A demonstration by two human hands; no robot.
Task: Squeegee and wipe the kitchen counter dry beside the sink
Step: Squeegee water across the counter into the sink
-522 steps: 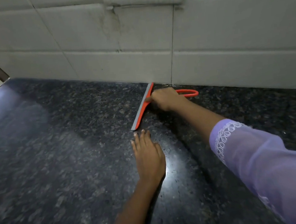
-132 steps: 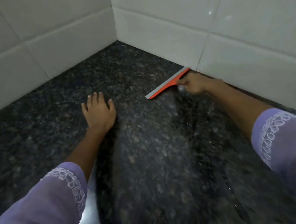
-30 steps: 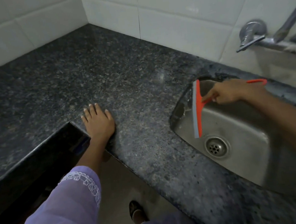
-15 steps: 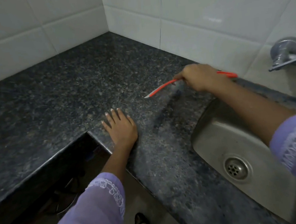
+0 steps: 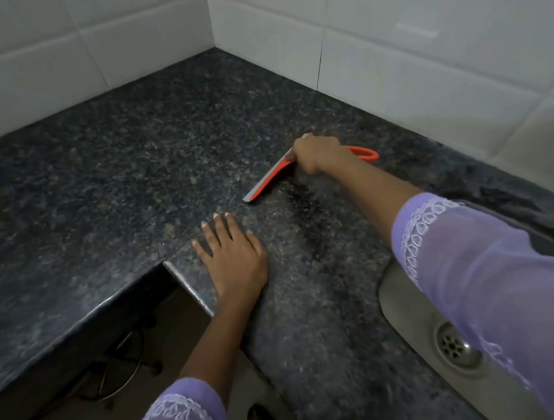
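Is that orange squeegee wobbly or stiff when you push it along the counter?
The squeegee probably stays stiff: its orange frame looks like straight hard plastic. Only the thin grey edge likely bends. It seems light, since the right hand holds it alone.

A: What's on the worktop?

B: An orange plastic squeegee with a grey rubber blade (image 5: 267,181), blade edge down on the dark speckled granite counter (image 5: 122,178), near the white-tiled back wall.

A: How does it lie?

B: Slanted, one blade end pointing toward the counter's front edge (its looped orange handle trails rightward). The stainless steel sink (image 5: 412,305) sits recessed at the right.
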